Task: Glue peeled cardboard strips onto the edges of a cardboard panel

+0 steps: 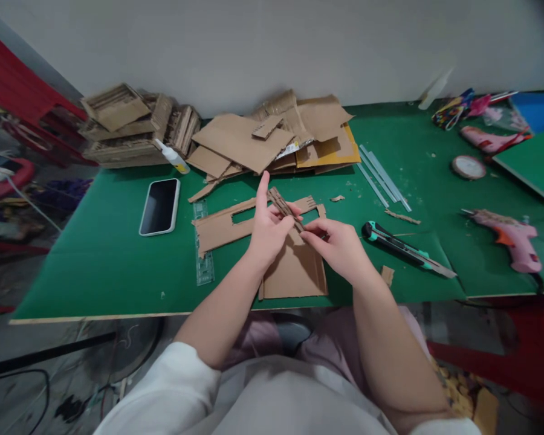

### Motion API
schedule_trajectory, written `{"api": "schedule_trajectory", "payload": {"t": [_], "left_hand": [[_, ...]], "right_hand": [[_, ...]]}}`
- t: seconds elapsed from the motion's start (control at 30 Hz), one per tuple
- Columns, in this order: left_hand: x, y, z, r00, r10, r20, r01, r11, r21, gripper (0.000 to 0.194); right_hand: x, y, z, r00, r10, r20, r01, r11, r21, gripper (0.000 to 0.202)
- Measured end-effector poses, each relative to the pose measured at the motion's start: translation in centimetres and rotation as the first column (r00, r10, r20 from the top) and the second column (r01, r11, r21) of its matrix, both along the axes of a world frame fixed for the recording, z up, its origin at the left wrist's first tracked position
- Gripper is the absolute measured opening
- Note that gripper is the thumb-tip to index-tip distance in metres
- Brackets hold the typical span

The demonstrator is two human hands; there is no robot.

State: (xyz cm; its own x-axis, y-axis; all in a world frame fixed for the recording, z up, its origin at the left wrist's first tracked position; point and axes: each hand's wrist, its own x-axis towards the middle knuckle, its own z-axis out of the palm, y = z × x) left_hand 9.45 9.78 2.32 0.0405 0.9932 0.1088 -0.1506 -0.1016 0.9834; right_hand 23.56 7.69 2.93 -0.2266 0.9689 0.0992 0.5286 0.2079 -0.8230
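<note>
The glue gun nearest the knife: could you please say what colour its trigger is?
The trigger is orange, seen best in the head view.

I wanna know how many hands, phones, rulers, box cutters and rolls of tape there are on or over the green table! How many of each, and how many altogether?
Hands (left hand and right hand): 2
Phone: 1
Ruler: 1
Box cutter: 1
Roll of tape: 1
Total: 6
</note>
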Motion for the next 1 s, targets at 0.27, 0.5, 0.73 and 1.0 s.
{"api": "schedule_trajectory", "payload": {"t": [0.27,0.5,0.73,1.0], "left_hand": [[0.1,0.0,0.3,0.999,0.051,0.008,-0.050,0.998,-0.042,0.081],[-0.6,0.6,-0.4,0.992,0.123,0.036,-0.120,0.990,-0.068,0.073],[-0.1,0.1,0.0,1.000,-0.018,-0.015,0.017,0.999,-0.043,0.069],[0.1,0.0,-0.6,0.998,-0.059,-0.014,0.059,0.997,-0.058,0.063]], "right_hand": [[0.2,-0.1,0.1,0.999,0.029,0.013,-0.029,1.000,0.007,0.010],[0.7,-0.1,0.0,0.997,0.083,0.005,-0.083,0.995,-0.064,0.013],[0.4,0.1,-0.3,0.993,-0.081,-0.087,0.078,0.996,-0.033,0.020],[-0.2,0.2,-0.5,0.982,-0.185,-0.047,0.188,0.981,0.047,0.016]]}}
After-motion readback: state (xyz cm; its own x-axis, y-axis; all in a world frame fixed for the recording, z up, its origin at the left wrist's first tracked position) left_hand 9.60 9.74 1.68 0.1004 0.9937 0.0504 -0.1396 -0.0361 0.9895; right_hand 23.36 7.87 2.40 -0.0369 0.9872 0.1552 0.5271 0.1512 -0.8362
